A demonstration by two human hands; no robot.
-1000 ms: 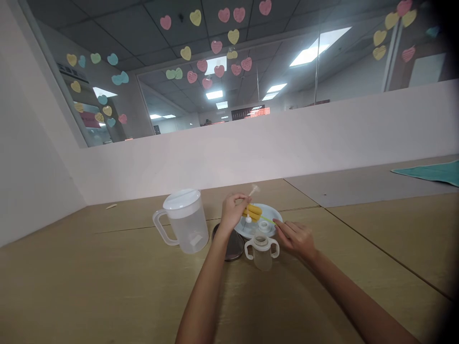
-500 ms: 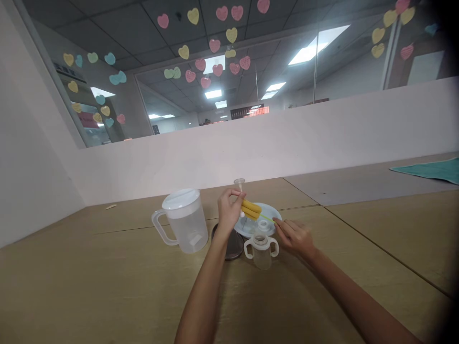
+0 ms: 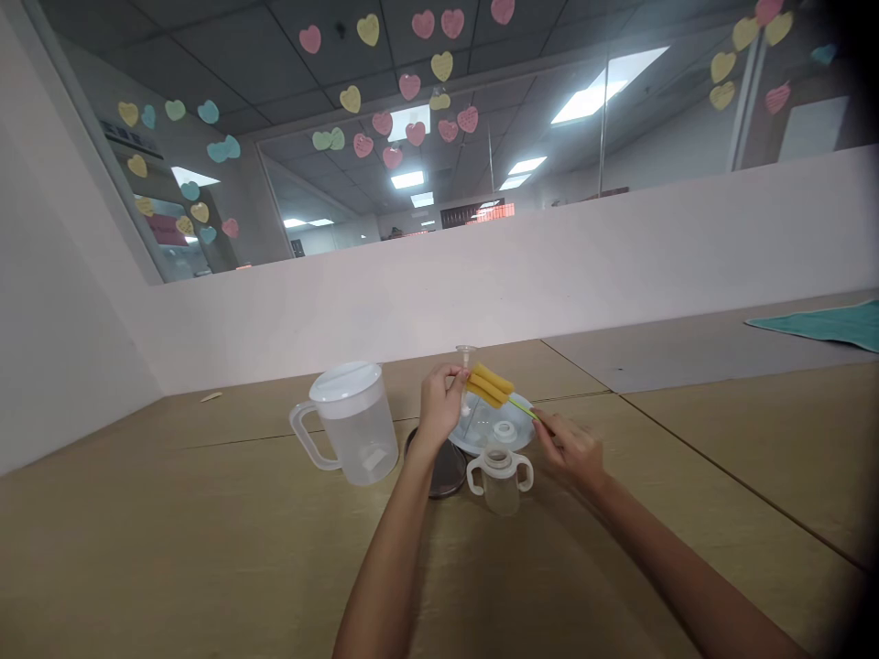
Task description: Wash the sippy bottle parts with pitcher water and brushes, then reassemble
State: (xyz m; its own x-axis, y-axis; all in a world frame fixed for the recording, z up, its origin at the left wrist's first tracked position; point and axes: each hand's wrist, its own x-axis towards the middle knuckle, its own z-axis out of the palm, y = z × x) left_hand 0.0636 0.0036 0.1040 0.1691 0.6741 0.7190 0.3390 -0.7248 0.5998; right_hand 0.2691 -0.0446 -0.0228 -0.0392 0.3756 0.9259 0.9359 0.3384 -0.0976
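Observation:
My left hand point(image 3: 440, 403) is closed around a thin clear straw piece point(image 3: 466, 351) held upright, with a flared disc at its top and a white end below. My right hand point(image 3: 569, 446) grips the green stick of a yellow sponge brush point(image 3: 489, 386). The sponge head lies against the straw piece at my left fingertips; its exact contact is partly hidden. Under the hands sits a pale dish point(image 3: 473, 444) with a white ring-shaped cap point(image 3: 504, 430) and clear parts in it. Just in front stands an uncapped, two-handled clear baby bottle point(image 3: 501, 494).
A clear jug with a white lid point(image 3: 357, 430) stands left of my left arm. Partly behind that forearm lies a dark round tray point(image 3: 450, 474). A teal cloth point(image 3: 824, 325) is at the far right, and a low white wall point(image 3: 481, 284) bounds the table's back.
The sponge brush has shifted slightly up and right, its head now level with my left fingertips. The straw piece has moved a little right and stands more upright. My right hand has moved slightly right.

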